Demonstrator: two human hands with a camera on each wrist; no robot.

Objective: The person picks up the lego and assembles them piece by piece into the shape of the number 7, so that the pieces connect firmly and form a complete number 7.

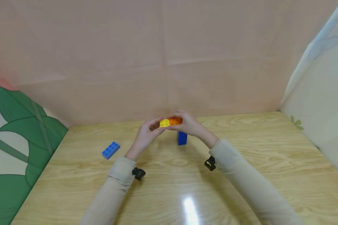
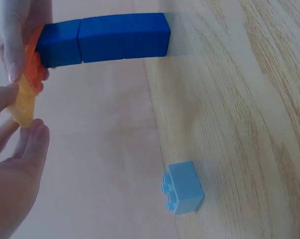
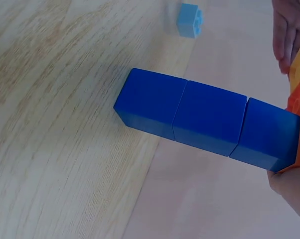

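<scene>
A tower of three dark blue bricks (image 1: pixel 181 137) stands on the wooden table (image 1: pixel 171 175). An orange brick (image 1: pixel 176 121) lies against its top end, and my right hand (image 1: pixel 189 125) grips that brick. Beside it is a yellow brick (image 1: pixel 164 123), pinched in the fingers of my left hand (image 1: pixel 148 132). In the left wrist view the yellow brick (image 2: pixel 23 102) touches the orange brick (image 2: pixel 34 69) at the end of the blue tower (image 2: pixel 105 37). The right wrist view shows the blue tower (image 3: pixel 205 119) and an edge of the orange brick (image 3: pixel 299 102).
A long blue brick (image 1: pixel 111 150) lies flat on the table at the left. A small light blue brick (image 2: pixel 182 188) sits near the back wall beyond the tower, also seen as the light blue brick (image 3: pixel 190 20). A pink wall (image 1: pixel 169 62) closes the table's far side.
</scene>
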